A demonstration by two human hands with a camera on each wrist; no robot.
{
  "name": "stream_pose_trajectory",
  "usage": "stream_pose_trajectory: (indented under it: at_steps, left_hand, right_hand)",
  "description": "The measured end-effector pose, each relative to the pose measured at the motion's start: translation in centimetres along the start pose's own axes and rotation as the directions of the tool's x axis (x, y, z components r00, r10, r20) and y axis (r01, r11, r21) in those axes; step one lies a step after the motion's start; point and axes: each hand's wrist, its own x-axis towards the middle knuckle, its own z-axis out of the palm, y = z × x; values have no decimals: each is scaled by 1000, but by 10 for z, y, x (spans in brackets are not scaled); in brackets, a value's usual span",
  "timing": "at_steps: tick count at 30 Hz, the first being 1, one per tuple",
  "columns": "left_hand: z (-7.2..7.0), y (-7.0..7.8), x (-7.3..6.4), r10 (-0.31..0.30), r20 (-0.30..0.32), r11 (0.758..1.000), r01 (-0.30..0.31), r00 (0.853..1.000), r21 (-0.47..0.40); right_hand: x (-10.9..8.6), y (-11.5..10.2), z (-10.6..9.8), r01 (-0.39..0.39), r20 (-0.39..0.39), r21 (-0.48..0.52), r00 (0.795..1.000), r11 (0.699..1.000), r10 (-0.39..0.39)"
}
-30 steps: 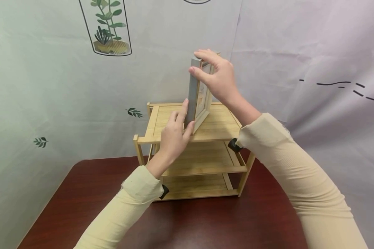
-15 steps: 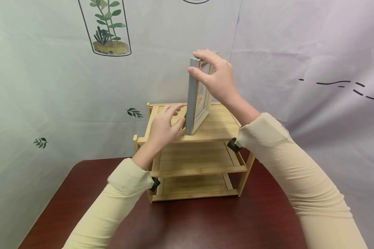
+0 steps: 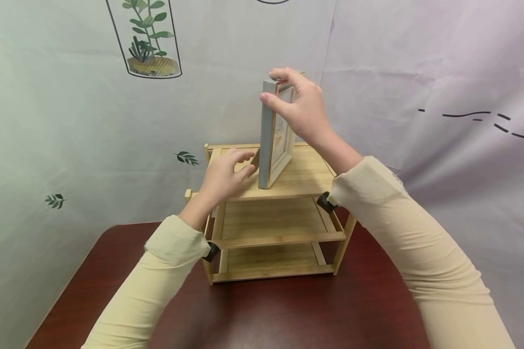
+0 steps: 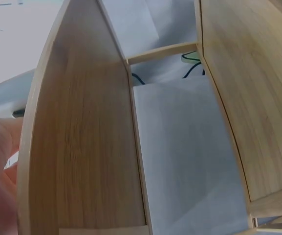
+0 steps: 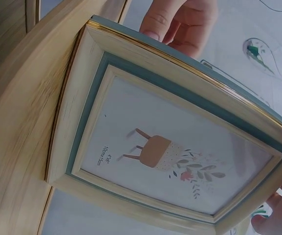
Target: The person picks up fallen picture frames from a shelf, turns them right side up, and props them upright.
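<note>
A picture frame (image 3: 280,138), cream with a blue-grey edge and a gold line, stands upright on the top shelf of a wooden rack (image 3: 307,177). Its print, a potted plant with pink flowers, shows in the right wrist view. My right hand (image 3: 303,104) grips the upper corner, thumb on the side edge and fingers over the top. Behind the frame, my left hand (image 3: 224,174) has thumb and fingers apart, their tips close to a thin dark support at its back. Whether they touch that support is unclear.
The rack has two lower shelves (image 3: 275,220) and stands on a dark red table (image 3: 262,315). Close behind hangs a pale printed cloth (image 3: 227,97). The rack's corner post (image 3: 188,195) rises near my left wrist.
My left hand has let go of the frame's lower side edge and moved left, behind the frame. The frame has shifted slightly left; my right hand keeps its grip on the top corner.
</note>
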Motion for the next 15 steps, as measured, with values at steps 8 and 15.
stream_pose_trajectory:
  at_steps: [8,15]
  left_hand:
    - [-10,-10,8,-42,-40,997,44,998,64]
    - [-18,-18,19,-101,-100,987,113,990,117]
  right_hand:
    - [3,-3,1,-20,13,-26,1000,999,20]
    - [6,-6,3,-40,37,-49,998,998,42]
